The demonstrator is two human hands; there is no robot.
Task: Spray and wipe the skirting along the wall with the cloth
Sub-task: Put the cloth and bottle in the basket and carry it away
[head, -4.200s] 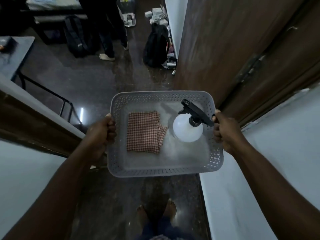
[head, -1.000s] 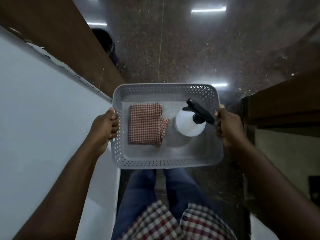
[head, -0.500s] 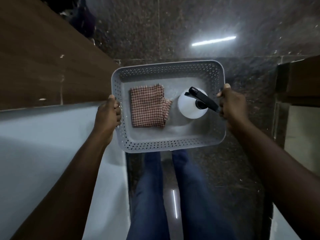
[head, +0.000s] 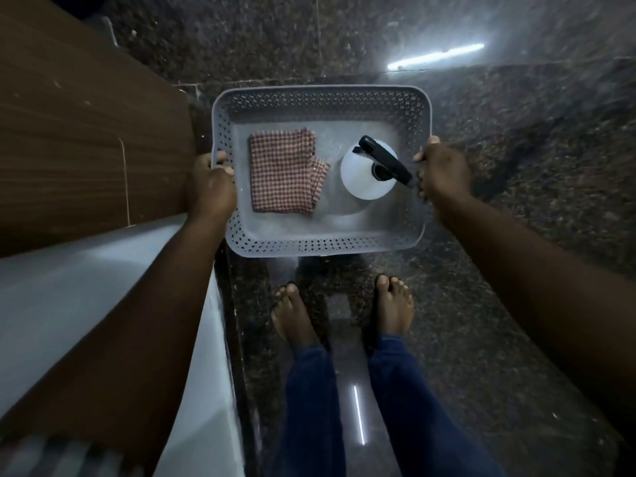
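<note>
Still the carrying step: grey basket (head: 320,241) held over the dark floor (head: 516,304), left hand (head: 210,187) and right hand (head: 444,173) curled round its side rims. Checked cloth (head: 280,173) and spray bottle (head: 364,175) sit inside, untouched. Next I'd guess it needs setting down by the skirting (head: 231,321).

Floor (head: 516,304): dark speckled polished stone, glossy, tile joints faintly visible.
Light reflections: one bright streak (head: 435,56) upper right on the floor; a thinner streak (head: 358,414) between the legs.
Wooden panel (head: 86,132): brown, grained, upper left, a thin pale vertical line across it.
Bare feet (head: 292,311): two, planted on the floor, toes pointing up-frame.
Trousers (head: 406,407): dark blue, reaching the ankles.
</note>
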